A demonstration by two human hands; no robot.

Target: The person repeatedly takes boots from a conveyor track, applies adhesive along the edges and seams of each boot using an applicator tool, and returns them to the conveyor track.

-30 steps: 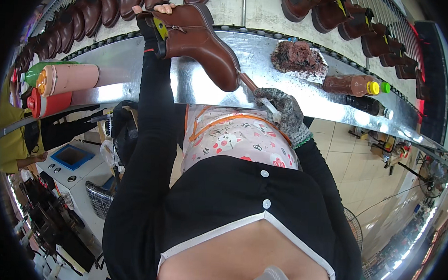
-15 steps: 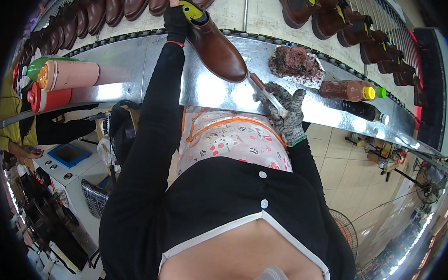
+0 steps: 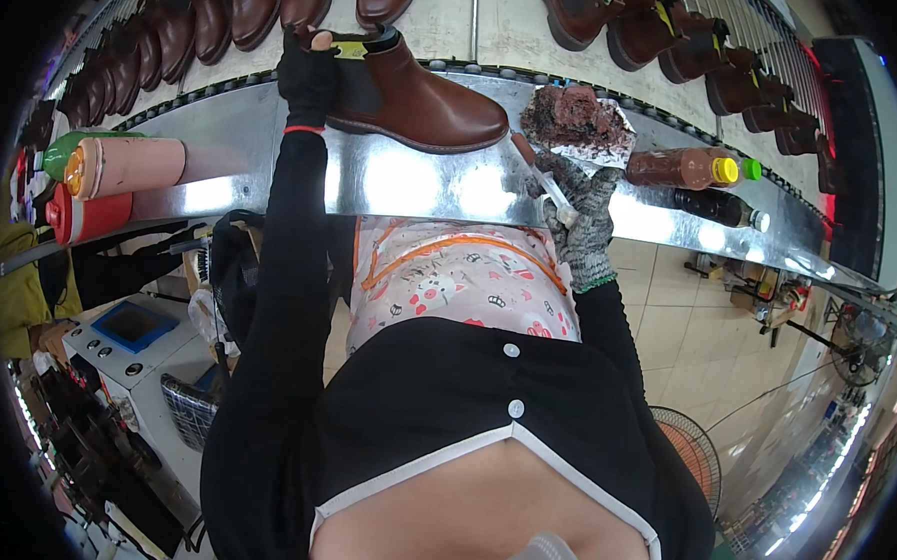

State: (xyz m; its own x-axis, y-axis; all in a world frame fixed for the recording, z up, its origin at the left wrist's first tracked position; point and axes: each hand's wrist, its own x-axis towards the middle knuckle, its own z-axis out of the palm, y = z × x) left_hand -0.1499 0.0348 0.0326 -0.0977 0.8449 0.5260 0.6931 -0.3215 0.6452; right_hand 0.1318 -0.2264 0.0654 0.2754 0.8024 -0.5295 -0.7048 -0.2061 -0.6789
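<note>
A brown ankle boot (image 3: 431,109) with a dark elastic side panel and a yellow lining is turned side-on above the metal ledge, toe to the right. My left hand (image 3: 309,79), in a black glove with a bare thumb tip, is closed on the boot's upper back. Just right of the toe, my right hand (image 3: 589,221) in a grey knitted glove grips a slim tool (image 3: 553,189) with a brown end and a clear shaft. The brown end points up-left toward the toe, apart from it. Beyond that hand, a brown-stained spongy lump (image 3: 576,115) rests on crumpled foil (image 3: 616,147).
Rows of brown boots (image 3: 252,11) stand on the conveyor (image 3: 445,20) behind the metal ledge (image 3: 228,170). A pink bottle (image 3: 138,166) and a red container (image 3: 96,215) are at left. A brown-filled bottle (image 3: 674,169) and a dark bottle (image 3: 717,208) lie at right.
My left hand has swung the boot from a slanted, toe-down hold to a nearly level, side-on one. My right hand keeps the slim tool near the toe. The whole view has shifted slightly.
</note>
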